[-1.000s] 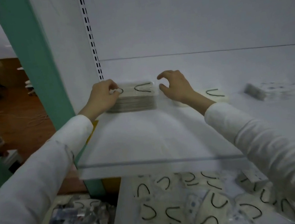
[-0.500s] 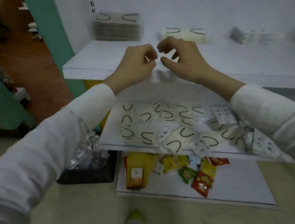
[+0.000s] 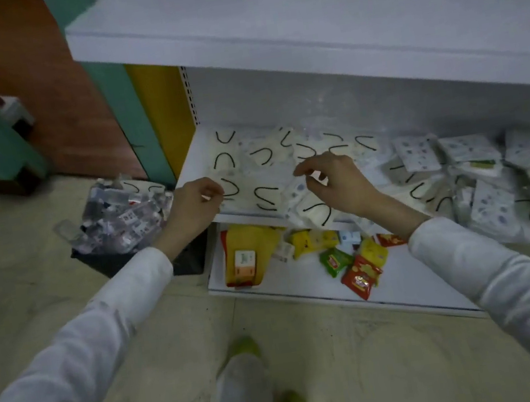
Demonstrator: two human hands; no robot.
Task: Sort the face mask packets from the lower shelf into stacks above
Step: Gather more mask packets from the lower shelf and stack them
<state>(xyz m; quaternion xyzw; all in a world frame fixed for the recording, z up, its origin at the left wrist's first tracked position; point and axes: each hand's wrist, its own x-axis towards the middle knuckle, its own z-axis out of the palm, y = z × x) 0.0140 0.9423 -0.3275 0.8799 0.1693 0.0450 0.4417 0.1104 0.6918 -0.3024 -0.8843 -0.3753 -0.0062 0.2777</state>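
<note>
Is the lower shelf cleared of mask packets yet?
No, many face mask packets lie scattered across the lower shelf, from its left end to its right.

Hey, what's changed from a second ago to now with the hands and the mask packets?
Both hands let go of the stack on the upper shelf and came down to the lower shelf. The left hand is at its front left edge, the right hand over the loose mask packets; whether either grips one is unclear. These and the snack packets below lie as before.
</note>
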